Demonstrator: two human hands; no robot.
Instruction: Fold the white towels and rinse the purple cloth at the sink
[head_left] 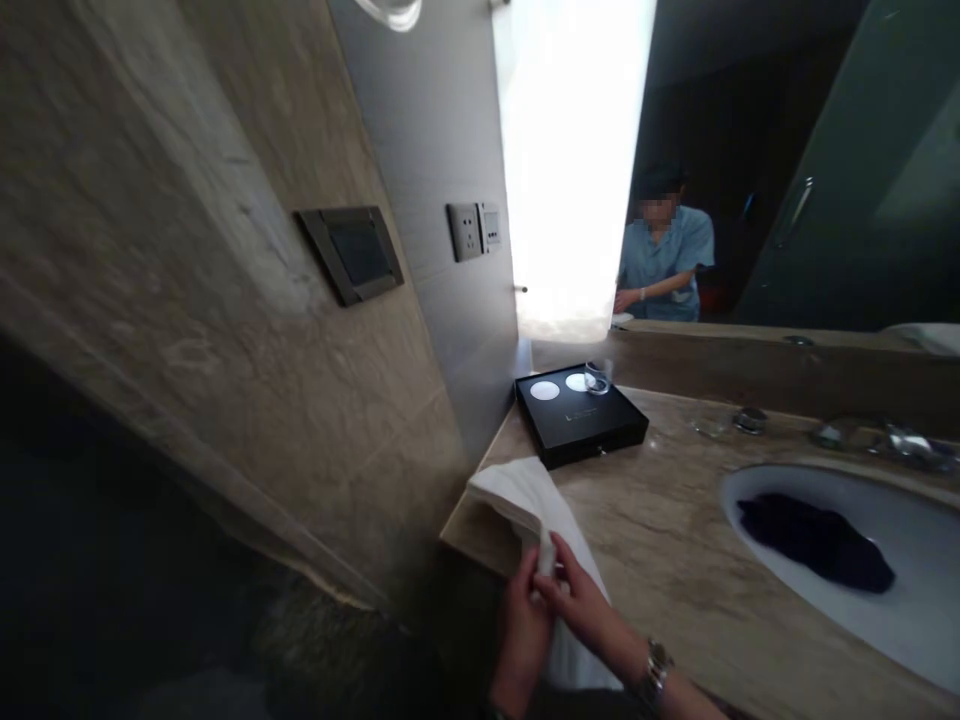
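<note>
Bathroom vanity, marble-patterned countertop point(660, 540), viewed from above and to the left. Item one: white cloth point(525, 500), folded, draped over the counter's near left corner and hanging down past the edge. Both hands meet on it at the lower middle of the view — left hand point(521, 625) with fingers closed round the hanging part, right hand point(581, 600) with fingertips pinched together on the same fold, the two hands touching. Wristwatch point(656, 665), metal band, on the right wrist. Beyond the cloth, near the wall corner: black tray point(592, 425), square, set at an angle, bearing two white round coasters point(545, 391) and one clear glass point(598, 378) standing upright on the farther coaster. To the right of the tray, a second clear glass point(711, 422) on the bare counter, then chrome tap fittings point(885, 438) along the back edge. White sink basin point(922, 610), sunk into the counter at right — a dark cloth point(814, 540) lies crumpled inside it. Wall at left: stone tiling, a dark recessed panel point(352, 252), and a socket plate point(474, 230). Mirror point(787, 150) above the counter shows a person in a blue shirt, reflected.
</note>
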